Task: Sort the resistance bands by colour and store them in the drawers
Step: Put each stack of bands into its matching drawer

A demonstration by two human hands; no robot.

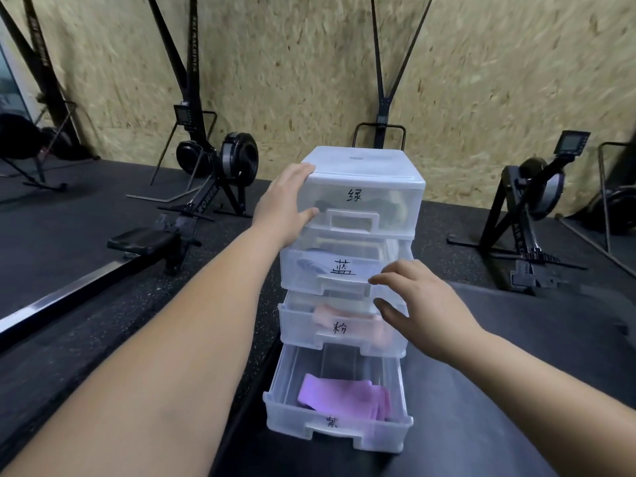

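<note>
A clear plastic drawer unit (364,160) stands on the dark floor, its drawers labelled by hand. The bottom drawer (292,418) is pulled far out and holds a purple band (344,395). The pink-labelled drawer (299,325) holds a pink band (330,313) and sticks out slightly. The blue-labelled drawer (296,273), also partly out, shows a bluish band (311,266). My left hand (285,204) rests flat against the unit's upper left corner, fingers apart. My right hand (420,304) hovers open at the right front of the blue and pink drawers, holding nothing.
Rowing machines stand on the black rubber floor: one at the left (206,187), one at the right (530,215). A black rail (62,297) runs along the left. A chipboard wall (309,63) closes the back.
</note>
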